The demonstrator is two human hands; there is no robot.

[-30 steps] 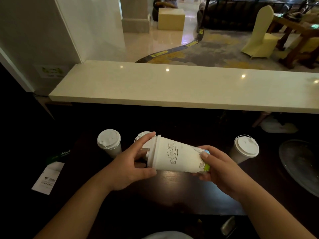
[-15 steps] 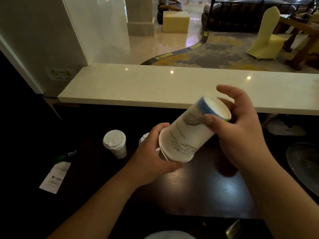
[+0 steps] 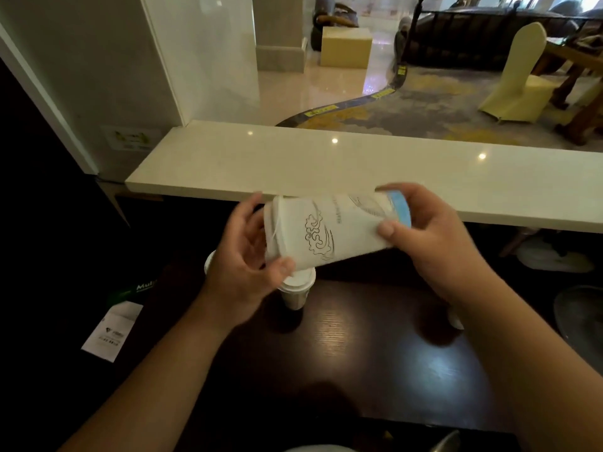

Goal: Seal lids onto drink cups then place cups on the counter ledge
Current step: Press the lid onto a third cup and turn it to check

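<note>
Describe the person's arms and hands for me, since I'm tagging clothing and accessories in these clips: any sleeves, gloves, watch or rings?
Both forearms are bare up to the frame's bottom edge; no sleeve shows. The left hand and the right hand are gloveless. No watch, bracelet or ring is visible on either wrist or on the fingers that show. The nails look short and unpainted.

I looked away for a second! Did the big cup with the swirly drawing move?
Yes. The big cup went up: a second ago it lay low over the dark table, and now its blue-rimmed bottom reaches the ledge edge.
</note>
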